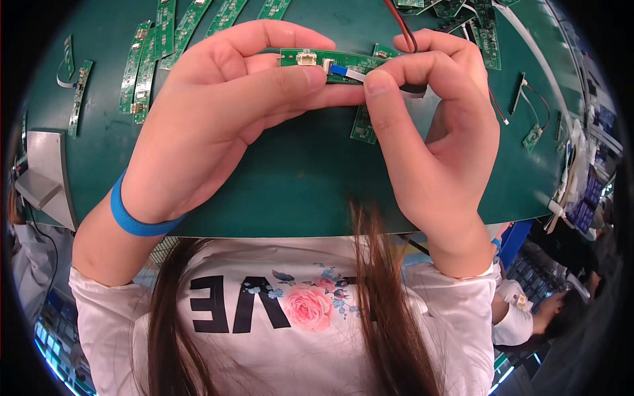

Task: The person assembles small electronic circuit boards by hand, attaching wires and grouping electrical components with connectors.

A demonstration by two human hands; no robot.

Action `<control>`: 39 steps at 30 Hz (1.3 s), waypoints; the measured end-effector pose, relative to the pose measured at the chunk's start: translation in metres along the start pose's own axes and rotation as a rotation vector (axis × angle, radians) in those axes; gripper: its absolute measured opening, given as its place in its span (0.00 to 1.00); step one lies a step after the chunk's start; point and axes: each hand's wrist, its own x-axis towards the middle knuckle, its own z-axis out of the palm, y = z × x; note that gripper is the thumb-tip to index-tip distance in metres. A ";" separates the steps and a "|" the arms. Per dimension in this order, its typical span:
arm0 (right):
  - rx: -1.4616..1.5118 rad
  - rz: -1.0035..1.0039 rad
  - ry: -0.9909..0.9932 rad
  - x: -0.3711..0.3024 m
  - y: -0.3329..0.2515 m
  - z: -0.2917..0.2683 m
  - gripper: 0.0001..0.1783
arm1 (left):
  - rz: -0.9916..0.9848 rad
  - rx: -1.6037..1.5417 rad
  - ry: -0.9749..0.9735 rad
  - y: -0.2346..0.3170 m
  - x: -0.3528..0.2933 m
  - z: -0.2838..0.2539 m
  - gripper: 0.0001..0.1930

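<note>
My left hand (224, 99) is closed on a long green circuit board (356, 61), thumb in front and fingers behind it. A white socket (307, 58) sits on the board beside my left thumb. My right hand (439, 105) pinches a white flat ribbon cable (355, 76) between thumb and index finger. The cable's blue end (339, 70) meets a small white connector on the board; I cannot tell how far in it sits. Red and black wires (404, 26) pass by my right fingers. Another small green board (362, 125) shows below the held one.
Several long green boards (146, 72) lie on the green table (284, 191) at the far left. More boards (485, 39) are piled at the far right, with a small wired board (532, 136) nearer. A grey metal block (47, 175) stands at the left edge. Another person's sleeve (514, 310) shows lower right.
</note>
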 end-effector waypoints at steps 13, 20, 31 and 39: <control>0.044 -0.065 0.039 -0.003 0.009 0.003 0.03 | 0.019 0.023 -0.016 -0.002 0.000 0.002 0.15; 0.051 -0.231 0.023 -0.002 0.024 0.005 0.02 | 0.029 0.063 0.005 -0.003 0.000 0.004 0.15; 0.004 -0.064 -0.010 -0.002 0.010 0.004 0.03 | 0.007 -0.024 0.003 -0.004 0.003 0.005 0.17; -0.025 -0.063 0.025 0.000 0.004 0.008 0.03 | 0.067 0.040 0.033 -0.003 0.004 0.004 0.16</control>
